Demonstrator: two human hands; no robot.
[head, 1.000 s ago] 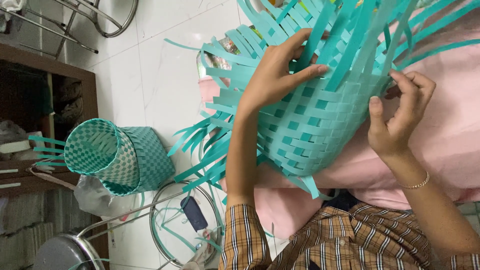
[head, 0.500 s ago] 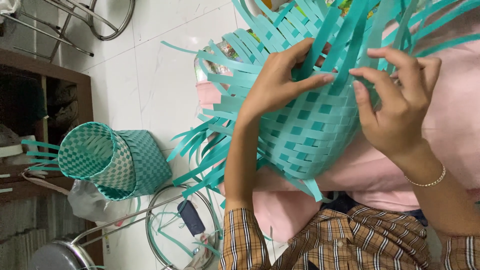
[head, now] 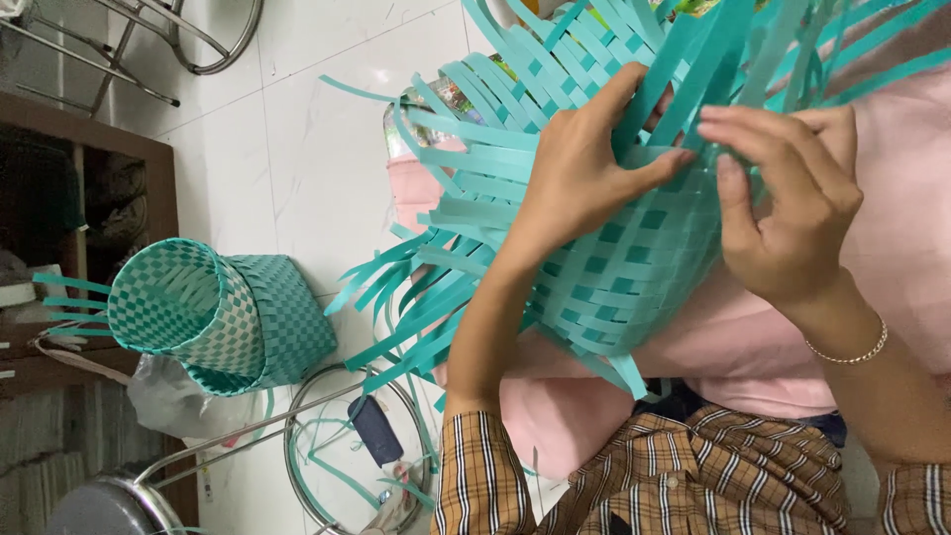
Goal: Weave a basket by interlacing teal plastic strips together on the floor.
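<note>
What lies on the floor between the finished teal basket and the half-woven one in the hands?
Head view: white tiled floor, crossed by loose teal strips of the half-woven teal basket.

Basket in our hands (head: 634,267): we see teal plastic strips in a plain over-under weave, with lighter and darker teal squares alternating.
Loose strips (head: 466,178): the same teal, unpatterned, fanning out.
Finished basket on the floor (head: 213,317): we see a teal and white checkerboard inside and darker teal bands outside.
Our sleeves (head: 634,476): tan plaid crossed by dark brown and white lines.
Cloth over our lap (head: 911,198): plain soft pink.
Bracelet (head: 847,354): pale, silvery beads.
Floor tiles (head: 297,129): glossy white with thin grey joints.
Cabinet (head: 119,159): dark brown wood.
</note>
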